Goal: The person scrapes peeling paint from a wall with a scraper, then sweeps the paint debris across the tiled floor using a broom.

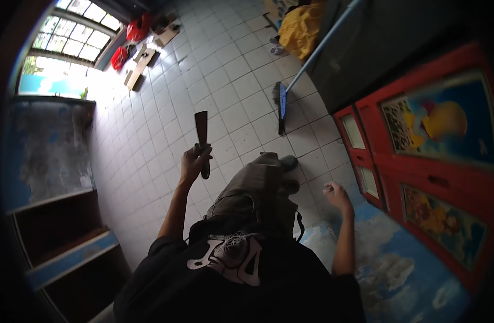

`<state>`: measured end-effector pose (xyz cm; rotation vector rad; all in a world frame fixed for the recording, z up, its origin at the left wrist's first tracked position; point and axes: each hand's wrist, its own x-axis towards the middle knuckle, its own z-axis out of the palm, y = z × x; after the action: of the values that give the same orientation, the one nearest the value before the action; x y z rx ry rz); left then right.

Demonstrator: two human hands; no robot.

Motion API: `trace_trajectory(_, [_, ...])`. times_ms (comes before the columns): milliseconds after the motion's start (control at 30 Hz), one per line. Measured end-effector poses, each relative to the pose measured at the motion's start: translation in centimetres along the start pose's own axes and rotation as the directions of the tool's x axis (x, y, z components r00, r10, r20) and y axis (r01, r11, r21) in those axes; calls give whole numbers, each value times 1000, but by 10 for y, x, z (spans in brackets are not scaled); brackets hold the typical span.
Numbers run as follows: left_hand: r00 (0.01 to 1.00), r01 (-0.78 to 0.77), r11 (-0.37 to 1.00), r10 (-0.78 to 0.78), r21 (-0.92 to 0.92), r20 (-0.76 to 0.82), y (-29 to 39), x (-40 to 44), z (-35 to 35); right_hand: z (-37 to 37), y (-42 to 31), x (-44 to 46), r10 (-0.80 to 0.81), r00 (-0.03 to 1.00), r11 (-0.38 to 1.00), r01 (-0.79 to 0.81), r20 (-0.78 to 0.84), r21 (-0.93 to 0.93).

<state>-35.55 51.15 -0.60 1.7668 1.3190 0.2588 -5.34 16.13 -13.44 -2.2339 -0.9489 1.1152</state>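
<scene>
Standing on a tiled floor (225,91), a person in a black T-shirt (241,301) w/ a pale chest print and greyish trousers (239,185) is seen from above. At approx. 9 o'clock from ctr., a flat scraper (202,128) is held above the tiles by the left hand (193,159); its handle is wrapped by closed fingers, w/ the dark blade pointed toward 12 and the handle's butt left showing below the fist. At 4 o'clock, the right hand (339,197) is held out over the floor, near a red cabinet (384,172), well apart from the scraper; its fingers are loosely curled, but whether thumb and fingertips are pressed together can't be told.

At 1 o'clock, the bristles of a blue broom (283,101) are rested on the tiles, its pole slanted up to the R past a yellow bag (299,31). The cabinet, w/ cartoon pics set in its doors, is seen at 3 o'clock; a sky-patterned surface (395,258) is seen at 4. A worn blue shelf unit (48,156) is placed at 8–9 o'clock. Red bags (139,28) and cardboard (140,70) are strewn at 10–11, nr. a bright, barred window (69,37).
</scene>
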Motion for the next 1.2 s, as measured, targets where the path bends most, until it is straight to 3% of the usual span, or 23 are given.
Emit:
trace_trajectory(167, [951, 269, 957, -282, -110, -128, -43, -21, -14, -75, -58, 120, -18, 998, 972, 33, 64, -235])
trace_trajectory(233, [911, 354, 910, -388, -217, -141, -69, -20, 1, -101, -81, 178, -351, 935, 857, 295, -60, -422])
trace_trajectory(267, [887, 405, 882, -443, -242, -131, -72, -20, 10, -120, -122, 198, -316, 945, 854, 244, -86, -460])
trace_trajectory(333, [858, 471, 829, -510, -300, -63, -69, -16, 28, -146, -150, 256, -465, 871, 685, 243, -156, -687])
trace_trajectory(367, [853, 503, 837, -521, -216, -28, -67, -14, 33, -158, -159, 284, -609, 772, 539, 236, -181, -808])
trace_trajectory(500, [880, 462, 869, -474, -178, -23, -45, -22, 45, -214, -198, 390, -823, 562, 216, 167, -87, -962])
trace_trajectory(567, [870, 472, 835, -493, -282, -5, -33, -29, 47, -233, -190, 445, -841, 541, 54, 76, -4, -996])
trace_trajectory(600, [873, 457, 823, -488, -338, -9, -41, -37, 51, -240, -183, 466, -832, 554, 70, 49, -32, -996])
trace_trajectory(633, [875, 451, 823, -484, -345, -11, -50, -44, 51, -244, -177, 483, -705, 710, -11, -19, -6, -1000])
trace_trajectory(667, [870, 472, 848, -492, -241, -26, -42, -43, 51, -248, -171, 493, -546, 838, -100, -62, 3, -993])
trace_trajectory(767, [874, 469, 858, -484, -209, -25, -36, -44, 53, -231, -166, 509, -243, 969, 29, -29, -36, -999])
trace_trajectory(800, [876, 471, 860, -482, -197, -12, -38, -44, 54, -227, -185, 475, -163, 987, 135, 14, -8, -991])
trace_trajectory(867, [879, 473, 867, -476, -160, 18, -32, -40, 52, -218, -181, 438, -191, 966, 127, 201, 175, -971])
trace_trajectory(933, [886, 463, 876, -461, -133, 51, -29, -31, 55, -200, -165, 380, -201, 963, 192, 217, 178, -957])
trace_trajectory(1000, [901, 430, 898, -420, -91, 105, -17, -16, 58, -172, -120, 320, -262, 958, 268, 189, 117, -945])
trace_trajectory(1067, [944, 297, 954, -286, -46, 166, -8, -2, 61, -143, -63, 260, -211, 977, 432, 63, -34, -900])
trace_trajectory(1133, [944, 280, 959, -268, -38, 192, 5, 6, 64, -116, -14, 196, 8, 992, 657, -98, -123, -748])
trace_trajectory(1200, [962, 217, 974, -202, -65, 182, 8, 8, 68, -94, 14, 134, 221, 964, 641, -258, -148, -723])
